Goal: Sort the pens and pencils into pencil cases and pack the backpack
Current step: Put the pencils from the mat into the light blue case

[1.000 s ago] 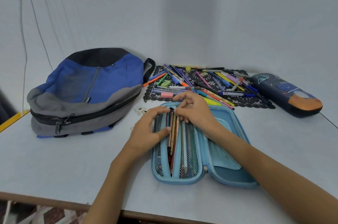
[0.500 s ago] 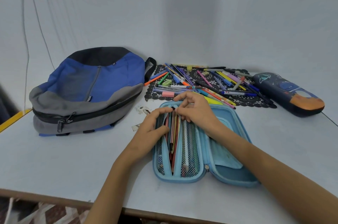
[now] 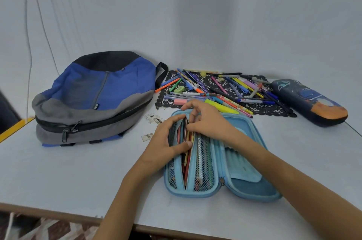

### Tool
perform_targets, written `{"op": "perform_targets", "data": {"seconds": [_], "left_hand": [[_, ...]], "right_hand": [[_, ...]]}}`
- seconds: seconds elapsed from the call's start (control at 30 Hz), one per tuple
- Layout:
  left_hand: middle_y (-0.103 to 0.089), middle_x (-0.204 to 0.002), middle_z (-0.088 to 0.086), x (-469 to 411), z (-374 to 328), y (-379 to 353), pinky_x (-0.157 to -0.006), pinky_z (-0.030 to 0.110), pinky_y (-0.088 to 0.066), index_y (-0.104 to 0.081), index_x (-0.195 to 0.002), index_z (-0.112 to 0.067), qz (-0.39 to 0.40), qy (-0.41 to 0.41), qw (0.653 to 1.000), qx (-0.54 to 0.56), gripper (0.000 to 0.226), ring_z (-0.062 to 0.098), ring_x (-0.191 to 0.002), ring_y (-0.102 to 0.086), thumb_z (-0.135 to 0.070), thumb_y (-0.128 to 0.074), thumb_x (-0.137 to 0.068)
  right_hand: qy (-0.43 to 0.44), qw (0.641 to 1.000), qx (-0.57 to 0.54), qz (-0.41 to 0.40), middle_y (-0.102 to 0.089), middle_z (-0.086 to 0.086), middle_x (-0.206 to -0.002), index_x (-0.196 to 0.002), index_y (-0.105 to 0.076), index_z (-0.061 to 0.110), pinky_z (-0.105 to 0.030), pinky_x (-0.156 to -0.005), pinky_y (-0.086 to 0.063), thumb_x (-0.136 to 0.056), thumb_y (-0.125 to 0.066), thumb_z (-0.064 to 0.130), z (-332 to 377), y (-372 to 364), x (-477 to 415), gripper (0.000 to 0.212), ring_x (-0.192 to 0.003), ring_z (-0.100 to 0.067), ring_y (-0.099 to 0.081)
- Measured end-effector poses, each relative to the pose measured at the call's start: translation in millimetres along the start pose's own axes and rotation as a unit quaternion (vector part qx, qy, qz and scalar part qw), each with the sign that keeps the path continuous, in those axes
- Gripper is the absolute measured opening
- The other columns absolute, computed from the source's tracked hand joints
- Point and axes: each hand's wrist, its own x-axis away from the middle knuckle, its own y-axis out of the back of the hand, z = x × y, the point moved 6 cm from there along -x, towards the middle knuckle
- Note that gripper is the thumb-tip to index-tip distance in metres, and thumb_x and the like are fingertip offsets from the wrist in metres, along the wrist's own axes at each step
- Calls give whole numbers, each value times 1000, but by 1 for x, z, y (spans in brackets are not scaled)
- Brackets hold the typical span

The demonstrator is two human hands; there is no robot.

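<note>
While both hands are buried in it, the light blue pencil case sits open right in front of me near the front edge of the surface, and the pencils lie packed in its middle slot between two mesh pockets, long axis running straight away from me. My right hand has its fingers curled down and pinching the far ends of those pencils, while my left hand wraps the left mesh flap, thumb laid across the pencil shafts. Looks to me like I'm seating a bundle, so any push should go along that axis, toward me. Next batch would come from the loose pile of pens on the black lace mat, directly beyond the case and closer to the right hand. Count: two cases, this one plus a closed dark space-print case far right, one mat, one zipped backpack on the left, at least two erasers, and too many loose pens to count properly.
</note>
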Motion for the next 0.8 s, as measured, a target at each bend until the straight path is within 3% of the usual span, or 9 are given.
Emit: {"op": "perform_targets", "data": {"seconds": [0.13,0.23,0.3,0.43,0.57,0.7,0.8], "left_hand": [[-51,-133,-11,2,-4,1,-107,42,-41,-46,-133,-39,-1,-5,1000,-1,69,7,-125,-48,-54,-71,-71],[-59,-124,-9,3,-9,3,-103,44,-45,-53,-126,-30,-8,-10,999,45,46,6,-114,-57,-27,-68,-83],[-62,-123,-7,3,-11,7,-103,47,-45,-55,-123,-29,-26,-16,998,60,44,11,-116,-57,-17,-62,-81],[-62,-123,-9,3,-13,11,-106,43,-43,-56,-119,-28,-59,-21,996,62,49,3,-123,-51,-12,-56,-73],[-64,-120,-11,6,-19,10,-104,40,-45,-56,-121,-25,-74,-51,996,28,48,2,-120,-54,-11,-52,-75],[-64,-120,-15,8,-26,12,-100,43,-47,-55,-122,-29,-95,-95,989,-54,50,5,-115,-58,-14,-50,-75],[-66,-116,-16,10,-31,15,-97,40,-50,-56,-121,-29,-129,-117,981,-89,48,3,-110,-61,-17,-51,-75]], "right_hand": [[18,1000,2,-23,-57,4,-75,-101,-60,23,-26,-57,-41,-73,-67,2,2,-4,2,36,-47,1,-45],[28,999,16,-26,-59,6,-84,-94,-61,23,-25,-56,-36,-73,-66,3,2,-5,2,29,-48,2,-45],[39,999,24,-29,-60,8,-89,-89,-59,20,-21,-55,-32,-73,-65,3,2,-6,2,23,-50,10,-48],[55,997,44,-37,-63,7,-89,-84,-60,17,-15,-53,-29,-78,-68,12,3,-6,4,11,-56,12,-51],[76,990,117,-29,-61,5,-91,-79,-64,23,-28,-72,-41,-78,-70,24,7,-11,5,6,-86,-7,-54],[93,979,179,-7,-51,4,-88,-84,-67,20,-32,-72,-41,-82,-67,26,11,-16,8,7,-85,-14,-51],[100,978,185,-1,-55,0,-91,-86,-67,19,-35,-77,-44,-83,-66,26,12,-16,6,8,-89,-18,-54]]}}
